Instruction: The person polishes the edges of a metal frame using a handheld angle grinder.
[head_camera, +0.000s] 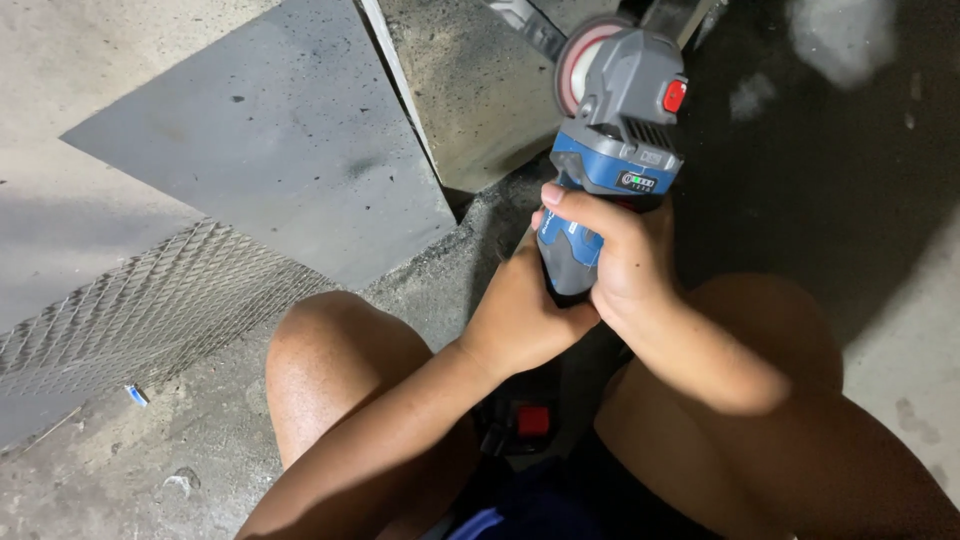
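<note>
1. I see the grinder (610, 150) at top centre, blue and grey, held upright-ish above the floor, disc (578, 65) at its far end, red button on the rt side of the head.
2. Disc sits close to the metal plate (470, 100); can't tell if touching.
3. Right hand (625, 255) wraps the grinder body from the rt, fingers clenched round it.
4. Left hand (520, 315) grips the lower handle from the left, just below the right hand, touching it.
5. Both knees flank the arms.
6. Grey sheet (270, 140) lies left of the plate; mesh (150, 310) overlaps the sheet's near edge.
7. Concrete floor (130, 470) under all.
</note>
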